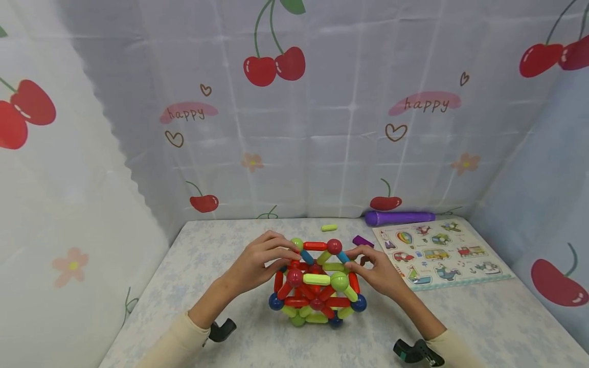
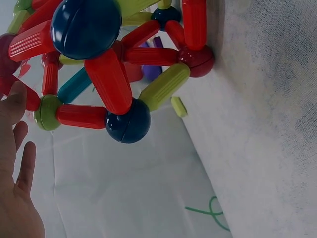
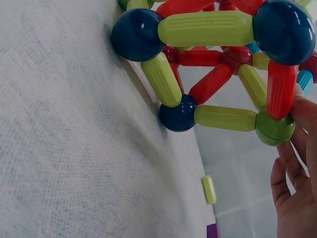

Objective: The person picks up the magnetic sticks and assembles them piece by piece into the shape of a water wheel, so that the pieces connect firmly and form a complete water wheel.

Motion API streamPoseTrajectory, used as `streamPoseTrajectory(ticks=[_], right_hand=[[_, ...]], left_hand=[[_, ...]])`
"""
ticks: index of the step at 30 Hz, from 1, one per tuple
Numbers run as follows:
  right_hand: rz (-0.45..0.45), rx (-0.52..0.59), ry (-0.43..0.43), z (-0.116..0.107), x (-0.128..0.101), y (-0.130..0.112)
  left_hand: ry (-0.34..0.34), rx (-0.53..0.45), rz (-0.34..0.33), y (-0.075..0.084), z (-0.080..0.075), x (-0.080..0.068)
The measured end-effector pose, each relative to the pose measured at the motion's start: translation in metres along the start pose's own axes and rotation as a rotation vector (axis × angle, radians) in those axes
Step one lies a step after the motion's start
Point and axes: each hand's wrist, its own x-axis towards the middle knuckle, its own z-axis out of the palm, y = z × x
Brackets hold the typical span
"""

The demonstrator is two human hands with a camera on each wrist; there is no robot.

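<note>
A construction-toy frame of ribbed rods and balls stands on the table in red, lime, blue and green. My left hand holds its upper left side, fingertips at a red rod close to a green ball. On the upper right, my right hand pinches a blue rod that runs down from the top red ball. Dark blue balls sit at the lower corners. In the right wrist view, fingers reach behind a green ball.
Behind the frame lie a loose lime rod and a purple piece. A purple stick lies along the back edge, by a picture board with vehicles. Cherry-print curtains enclose the table at the back and sides.
</note>
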Motion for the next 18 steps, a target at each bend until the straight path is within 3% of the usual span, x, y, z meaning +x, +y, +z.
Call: streamPoseTrajectory(ticks=[8,18], right_hand=[[0.004,0.001,0.004,0.001,-0.001,0.001],[-0.022,0.012,0.002,0.001,0.000,0.001]], left_hand=[[-0.037,0.062,0.030,0.000,0.007,-0.004],[-0.006,0.008,-0.003,0.003,0.007,-0.011]])
